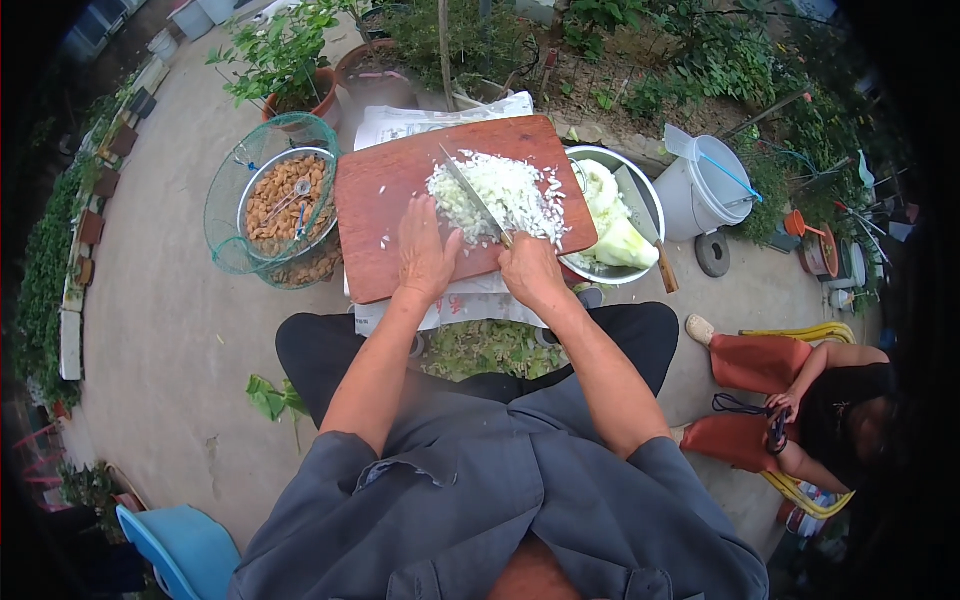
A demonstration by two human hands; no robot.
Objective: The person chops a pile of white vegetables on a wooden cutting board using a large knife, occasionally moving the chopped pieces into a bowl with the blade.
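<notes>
In the head view, a reddish wooden cutting board (382, 195) lies tilted in front of me, with chopped pale green-white vegetable (525, 191) heaped on it. My right hand (529, 271) grips the handle of a kitchen knife (472, 187), its blade across the heap. My left hand (426, 251) rests on the board left of the heap, fingers apart, holding nothing. At the board's right, a metal basin (654, 196) holds a large peeled piece of pale green vegetable (628, 241) and more shreds. A second knife with a wooden handle (666, 268) leans over the basin's rim.
Left of the board, a green mesh net (225, 187) surrounds a metal bowl (244, 206) of brown pieces. A white bucket (686, 191) stands right of the basin beside a round dark weight (712, 255). A seated person (832, 405) is at the right. Potted plants (304, 94) stand behind.
</notes>
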